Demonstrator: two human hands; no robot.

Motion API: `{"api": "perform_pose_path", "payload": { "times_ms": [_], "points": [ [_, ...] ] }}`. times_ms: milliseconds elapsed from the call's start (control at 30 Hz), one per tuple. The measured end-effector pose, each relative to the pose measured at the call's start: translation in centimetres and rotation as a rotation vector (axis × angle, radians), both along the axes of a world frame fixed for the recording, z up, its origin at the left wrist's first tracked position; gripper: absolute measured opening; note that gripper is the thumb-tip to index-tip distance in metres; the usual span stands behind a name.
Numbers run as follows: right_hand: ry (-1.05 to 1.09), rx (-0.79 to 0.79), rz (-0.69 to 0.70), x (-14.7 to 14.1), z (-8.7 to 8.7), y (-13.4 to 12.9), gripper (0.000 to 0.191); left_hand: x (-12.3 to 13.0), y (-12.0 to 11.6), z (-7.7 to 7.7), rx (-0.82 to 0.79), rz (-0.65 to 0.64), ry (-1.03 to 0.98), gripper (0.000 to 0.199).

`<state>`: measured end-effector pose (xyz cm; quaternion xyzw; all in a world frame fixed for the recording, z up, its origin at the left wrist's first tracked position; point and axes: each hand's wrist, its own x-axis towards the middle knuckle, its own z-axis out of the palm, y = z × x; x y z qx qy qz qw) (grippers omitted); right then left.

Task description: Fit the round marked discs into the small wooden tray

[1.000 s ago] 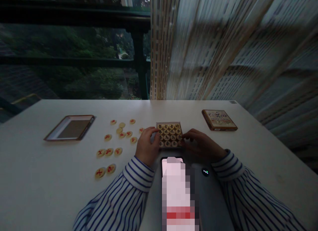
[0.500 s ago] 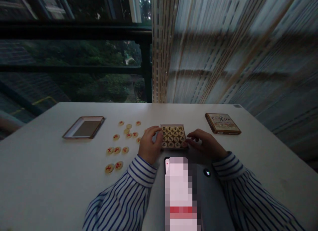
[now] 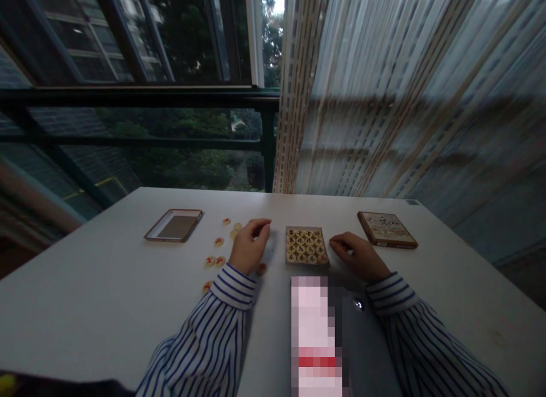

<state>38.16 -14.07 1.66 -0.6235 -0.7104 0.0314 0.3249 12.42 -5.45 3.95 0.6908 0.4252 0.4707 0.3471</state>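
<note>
A small square box (image 3: 289, 264) holds rows of round Chinese chess pieces (image 3: 303, 243), most with black characters and one red one in its near right corner. My left hand (image 3: 248, 246) is curled left of the box, apart from it, above loose pieces that it partly covers. Its fingers and thumb are drawn together; what is between them, if anything, is hidden. Beside the box's right edge, my right hand (image 3: 360, 256) rests with fingers bent in and nothing visible in them. Several loose red-marked pieces (image 3: 219, 242) lie to the left.
An open shallow lid or tray (image 3: 187, 238) lies at the back left of the white table (image 3: 106, 283). On the right is a flat printed box (image 3: 388, 229). A phone with a blurred screen (image 3: 313, 329) lies in front, on a dark flat object (image 3: 371, 351).
My left hand has left the box's left side and moved left over the loose pieces. My right hand stays beside the box, its fingers more curled. The view has shifted slightly.
</note>
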Motion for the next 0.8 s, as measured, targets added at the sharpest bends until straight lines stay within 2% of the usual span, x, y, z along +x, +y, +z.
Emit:
{"api": "perform_pose_path", "payload": {
  "times_ms": [67, 167, 233, 367, 500, 633, 800],
  "points": [
    [0.013, 0.0, -0.011, -0.1, 0.1, 0.0, 0.021, -1.2, 0.6, 0.7, 0.004, -0.031, 0.008, 0.025],
    [0.035, 0.008, -0.02, -0.1, 0.4, 0.2, 0.022, -2.7, 1.6, 1.3, -0.029, -0.004, -0.042, 0.027],
    [0.039, 0.019, -0.028, -0.2, 0.7, 0.3, 0.022, -3.4, 2.1, 1.2, -0.058, 0.029, -0.046, 0.029],
    [0.016, 0.002, -0.029, -0.9, 2.0, 0.3, 0.023, -4.5, 2.9, 0.2, -0.012, 0.04, -0.004, 0.03],
    [-0.033, 0.004, 0.013, -2.6, 4.3, 0.6, 0.023, -5.4, 3.0, -0.3, 0.105, 0.042, 0.236, 0.025],
    [-0.121, -0.035, 0.1, -5.3, 6.1, 1.7, 0.021, -5.9, 3.4, -1.1, 0.209, 0.021, 0.488, 0.029],
    [-0.267, -0.065, 0.21, -9.0, 6.0, 3.3, 0.016, -6.0, 4.0, -2.6, 0.266, -0.009, 0.625, 0.03]
  ]
}}
